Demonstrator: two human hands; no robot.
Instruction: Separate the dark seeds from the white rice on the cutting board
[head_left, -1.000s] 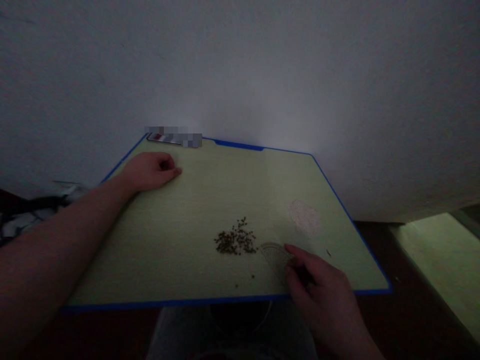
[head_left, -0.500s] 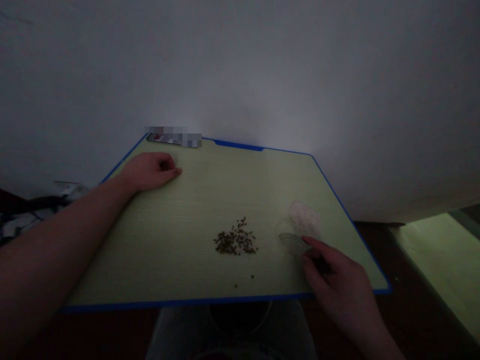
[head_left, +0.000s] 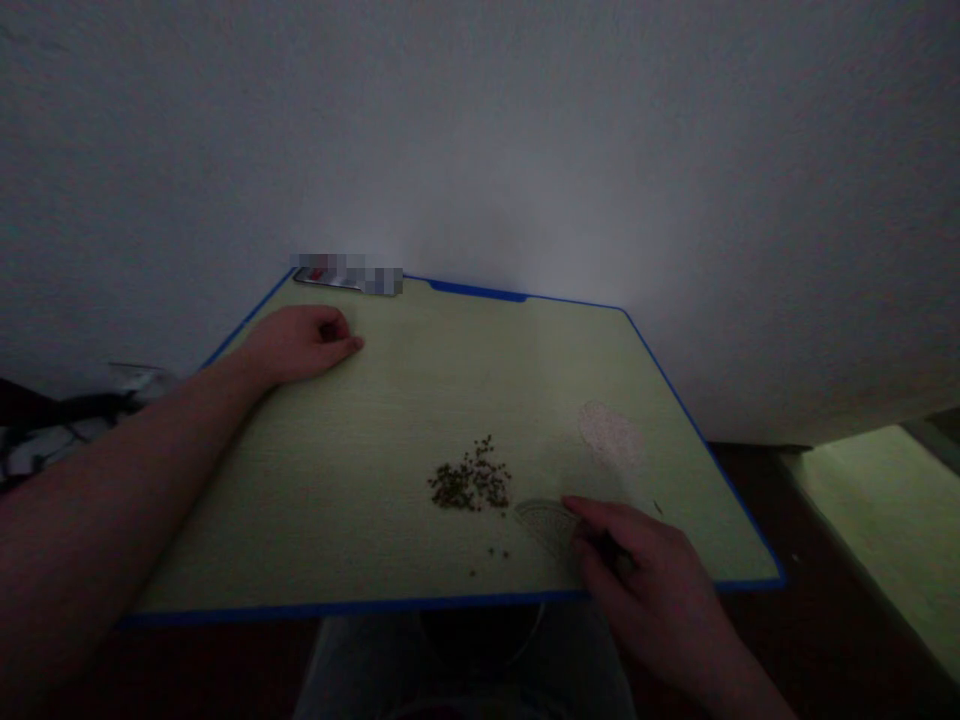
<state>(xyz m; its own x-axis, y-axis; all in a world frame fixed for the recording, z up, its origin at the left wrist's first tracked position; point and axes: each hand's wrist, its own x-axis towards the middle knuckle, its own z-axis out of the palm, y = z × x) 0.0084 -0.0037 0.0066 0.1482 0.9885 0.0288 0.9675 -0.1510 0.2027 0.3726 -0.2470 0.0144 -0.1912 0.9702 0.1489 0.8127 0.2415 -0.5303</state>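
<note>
**Head view: right hand (head_left: 645,570) pinching a clear, fan-shaped plastic sheet with curved markings (head_left: 546,522), like a protractor, beside dark grains**

The right hand, at the near right of the table, grips the clear sheet between thumb and fingers. Its fanned edge points left, just beside a loose, uneven heap of small, dark brown-green grains (head_left: 469,482); whether it touches the tabletop is hard to tell. The left hand (head_left: 304,342) rests on the far left of the table, fingers loosely curled; whether they enclose anything cannot be told.

A few stray dark grains (head_left: 499,553) lie between the heap and the near edge. Beyond the right hand is a flat, rounded patch of fine, pale pinkish grains (head_left: 609,433), well apart from the dark heap. A thin dark sliver (head_left: 658,508) lies near the right knuckles.

All this is on a pale yellow-green tabletop with a blue rim (head_left: 420,380). At its far left corner lies a slim, dark-edged, phone-like slab (head_left: 334,282), partly pixelated. Behind stands a plain greyish wall (head_left: 480,130), dimly lit.
</note>
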